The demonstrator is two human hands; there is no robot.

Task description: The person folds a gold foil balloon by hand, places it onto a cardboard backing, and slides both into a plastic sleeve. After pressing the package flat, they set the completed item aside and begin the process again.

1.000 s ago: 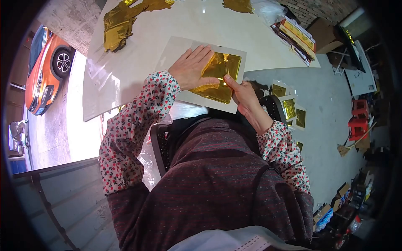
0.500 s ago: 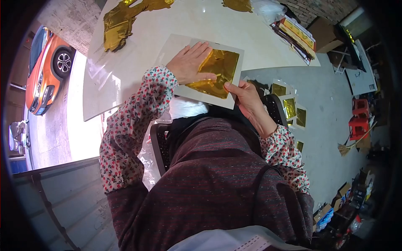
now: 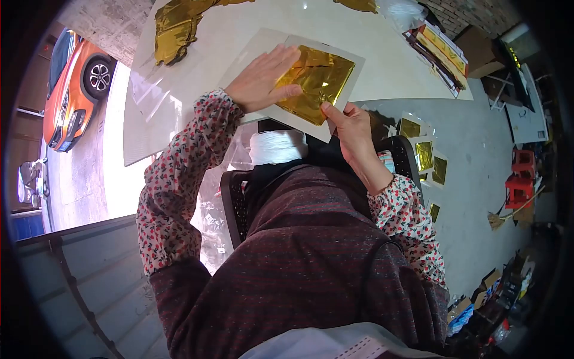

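A square of shiny gold foil [image 3: 323,75], creased in places, lies on a thin pale sheet [image 3: 354,67] at the near side of the table. My left hand [image 3: 260,84] is flat with fingers stretched out, its fingertips and thumb over the left part of the foil. At the lower right corner my right hand [image 3: 354,131] pinches the sheet, thumb on top at the foil's edge and the other fingers under it. Another pale, see-through sheet [image 3: 254,48] shows underneath, on the white table [image 3: 227,30].
Loose gold foil [image 3: 174,33] lies at the table's far left. A stack of papers [image 3: 437,57] sits at the right edge. Below, a bundle of white material [image 3: 278,146] is near my lap. Several foil squares [image 3: 424,155] lie on the floor, near red stools [image 3: 520,179].
My left hand has slid leftward across the foil, uncovering more of it. The sheet with the foil has moved a little away from my body. My right hand keeps its pinch at the corner.
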